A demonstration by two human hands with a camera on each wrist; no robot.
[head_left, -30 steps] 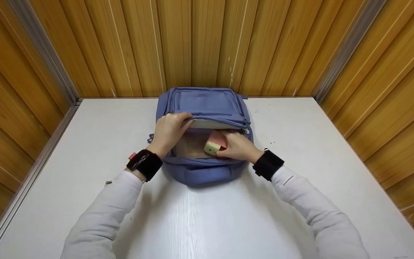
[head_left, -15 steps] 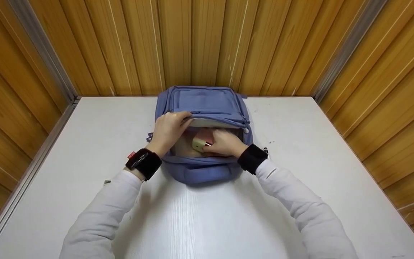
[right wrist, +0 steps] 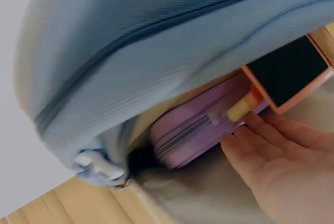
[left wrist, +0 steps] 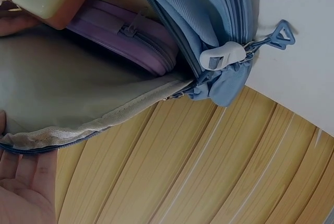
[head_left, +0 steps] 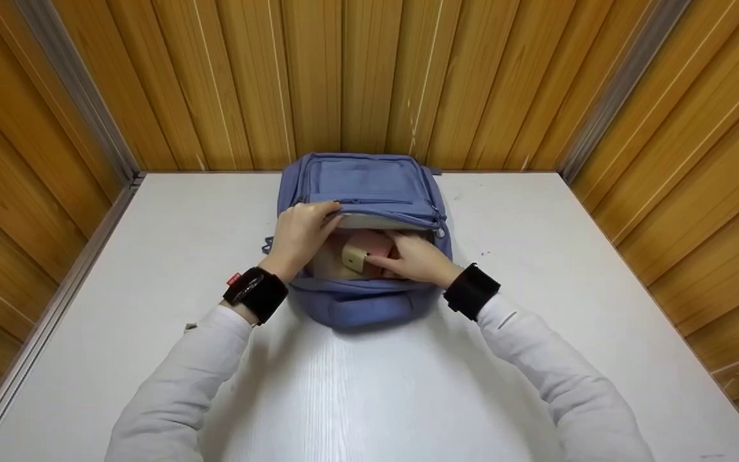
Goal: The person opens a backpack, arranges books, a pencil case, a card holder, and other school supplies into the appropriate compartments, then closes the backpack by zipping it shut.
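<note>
The small pink box (head_left: 368, 244) has a pale yellow end pierced by a dark hole, and a dark panel on one face. It sits in the unzipped near compartment of the blue backpack (head_left: 366, 179), by a purple zipped case (left wrist: 125, 36). The left hand (head_left: 302, 231) pinches the compartment's edge; the right hand (head_left: 417, 258), fingers extended, is at the box. White bench (head_left: 344, 385), wood-grain walls (head_left: 369, 77) on three sides. One box, one case, one backpack, two black wristbands (head_left: 257, 295).
</note>
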